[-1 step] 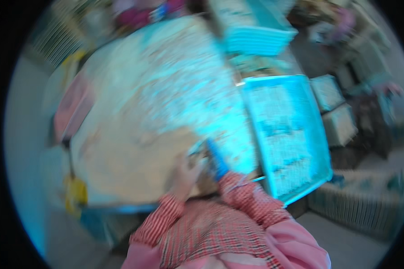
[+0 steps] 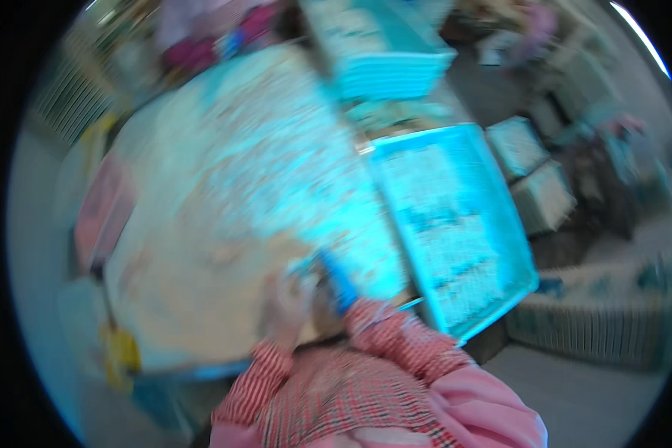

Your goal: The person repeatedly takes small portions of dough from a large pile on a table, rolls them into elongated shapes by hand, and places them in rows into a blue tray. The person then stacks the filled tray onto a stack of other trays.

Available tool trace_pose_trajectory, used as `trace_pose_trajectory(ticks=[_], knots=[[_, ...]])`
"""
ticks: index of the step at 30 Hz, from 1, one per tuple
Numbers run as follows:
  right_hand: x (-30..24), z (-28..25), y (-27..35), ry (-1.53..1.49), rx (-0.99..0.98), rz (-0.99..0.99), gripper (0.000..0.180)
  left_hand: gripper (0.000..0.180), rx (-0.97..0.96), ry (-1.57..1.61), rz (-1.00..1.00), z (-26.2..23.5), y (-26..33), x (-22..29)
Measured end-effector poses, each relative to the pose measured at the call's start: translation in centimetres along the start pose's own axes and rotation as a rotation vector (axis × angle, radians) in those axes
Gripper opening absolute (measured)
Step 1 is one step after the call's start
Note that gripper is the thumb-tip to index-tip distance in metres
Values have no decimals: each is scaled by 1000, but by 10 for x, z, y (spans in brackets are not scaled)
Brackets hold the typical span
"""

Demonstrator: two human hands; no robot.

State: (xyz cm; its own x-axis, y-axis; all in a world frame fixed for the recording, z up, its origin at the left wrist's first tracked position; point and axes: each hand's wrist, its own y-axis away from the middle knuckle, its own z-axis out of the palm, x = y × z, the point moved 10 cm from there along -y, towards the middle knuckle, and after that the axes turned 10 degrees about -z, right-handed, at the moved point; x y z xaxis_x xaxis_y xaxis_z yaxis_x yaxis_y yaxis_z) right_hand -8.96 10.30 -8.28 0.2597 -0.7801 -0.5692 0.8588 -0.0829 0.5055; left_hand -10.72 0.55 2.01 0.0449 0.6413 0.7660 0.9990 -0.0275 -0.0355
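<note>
Reaching out from red checked sleeves, the left hand [image 2: 290, 299] rests on the pale heap [image 2: 224, 224] of small bits that covers the tabletop [image 2: 164, 362], while the right hand [image 2: 355, 308] seems curled round a blue tool [image 2: 336, 280], though blur hides how tight. It looks like the bits are being gathered at the near edge of the heap, so the next move needs a slow, careful sweep. Farther right lies a blue tray [image 2: 455, 224], and more trays [image 2: 384, 63] are stacked beyond.
</note>
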Motion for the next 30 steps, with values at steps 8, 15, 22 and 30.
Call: trace_pose_trajectory(ticks=[8,15,22,30], knots=[[-8,14,46,-583,-263,-899,53,45,1,8,99,49,16,8],[-42,3,44,-497,-244,-721,51,45,-128,-13,204,81,7,-20],[-39,11,56,-763,-225,-1075,50,49,-225,-70,207,91,5,4],[44,-83,-9,-166,-40,42,43,53,-102,-576,275,74,2,3]])
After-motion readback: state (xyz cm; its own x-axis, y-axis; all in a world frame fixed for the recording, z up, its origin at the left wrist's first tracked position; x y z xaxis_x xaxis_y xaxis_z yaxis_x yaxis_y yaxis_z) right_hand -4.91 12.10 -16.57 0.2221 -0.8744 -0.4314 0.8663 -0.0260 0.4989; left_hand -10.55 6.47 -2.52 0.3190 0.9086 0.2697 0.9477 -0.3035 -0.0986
